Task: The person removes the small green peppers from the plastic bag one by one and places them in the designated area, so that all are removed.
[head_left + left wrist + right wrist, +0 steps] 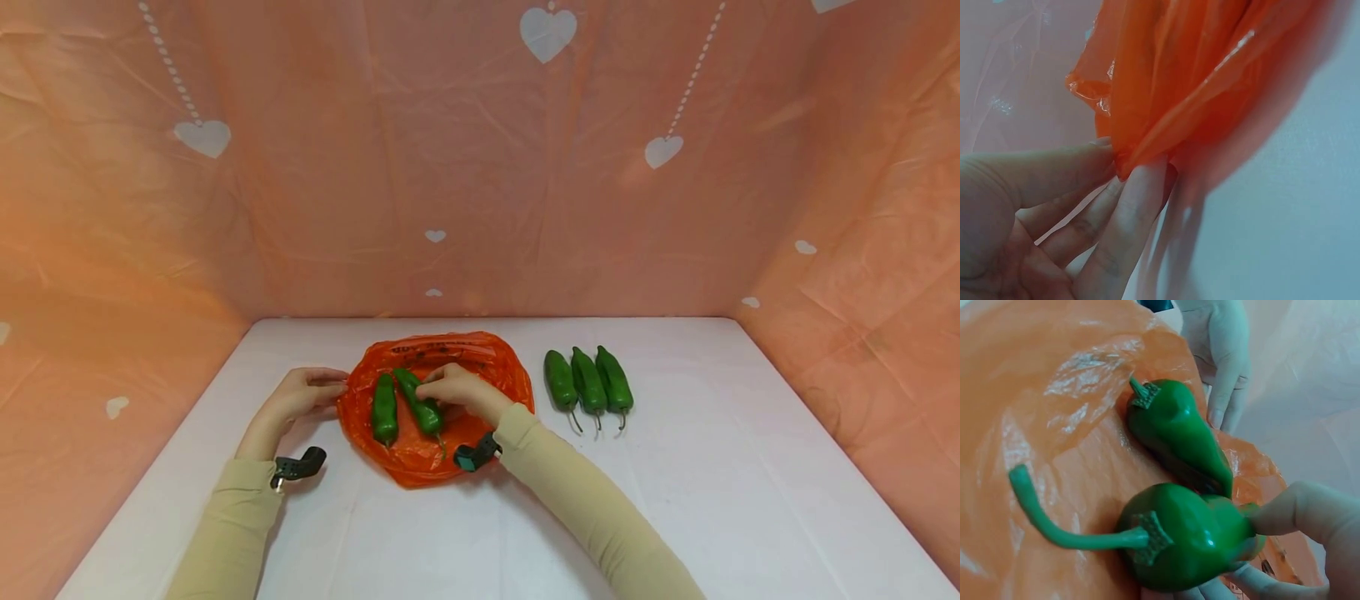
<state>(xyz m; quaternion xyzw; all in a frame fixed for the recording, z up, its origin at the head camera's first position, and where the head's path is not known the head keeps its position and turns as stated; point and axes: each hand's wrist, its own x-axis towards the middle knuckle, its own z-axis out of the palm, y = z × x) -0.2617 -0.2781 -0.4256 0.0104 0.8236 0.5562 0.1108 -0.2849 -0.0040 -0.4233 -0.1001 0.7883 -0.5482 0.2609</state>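
An orange plastic bag lies spread on the white table. My left hand pinches the bag's left edge between thumb and fingers, as the left wrist view shows up close. Over the bag, my right hand grips a green pepper by its narrower end, the curved stem pointing away from the fingers. Just left of it, a second green pepper rests on the bag, its stem toward the near side. In the right wrist view part of my left hand shows behind the bag's edge.
To the right of the bag, three more green peppers lie side by side on the table, stems toward me: a left one, a middle one and a right one. Peach sheets with white hearts wall the back and sides.
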